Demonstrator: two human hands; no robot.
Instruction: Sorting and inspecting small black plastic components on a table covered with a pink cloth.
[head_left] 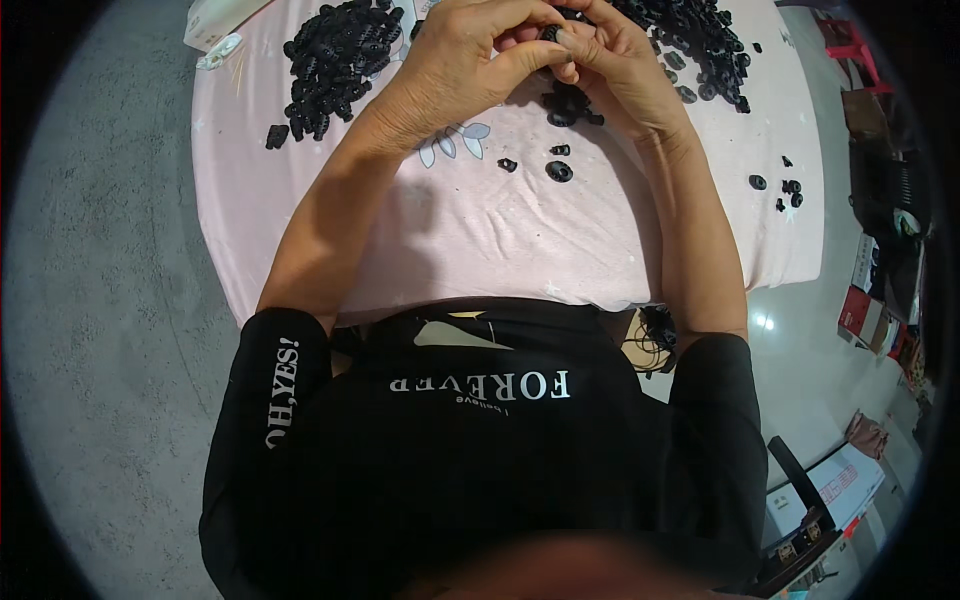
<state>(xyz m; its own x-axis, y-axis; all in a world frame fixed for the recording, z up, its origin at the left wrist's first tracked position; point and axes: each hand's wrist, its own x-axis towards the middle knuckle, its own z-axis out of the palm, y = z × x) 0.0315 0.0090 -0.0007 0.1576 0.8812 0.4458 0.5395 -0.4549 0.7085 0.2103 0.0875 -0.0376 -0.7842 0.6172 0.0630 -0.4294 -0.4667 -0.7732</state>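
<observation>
Near the far side of the table, my left hand (pixel 465 55) and my right hand (pixel 625 70) meet, fingertips pinched together. Between them is a small black plastic part (pixel 549 34), mostly covered by the fingers, so its exact kind cannot be made out. Just below the fingers lies a small cluster of black parts (pixel 567 104). Closer to me, a round black ring-like piece (pixel 559 172) and two smaller black bits (pixel 508 165) rest on the cloth. A heap of ridged black parts (pixel 335 65) spreads left of my left hand; another black heap (pixel 700 45) lies beyond my right hand.
A pale pink patterned cloth (pixel 500 250) covers the table. At its far left corner are a white box (pixel 215 22) and a small crumpled wrapper (pixel 220 52). Several loose black pieces (pixel 792 187) lie near the right edge. Boxes (pixel 868 318) and a red stool (pixel 852 48) stand on the floor.
</observation>
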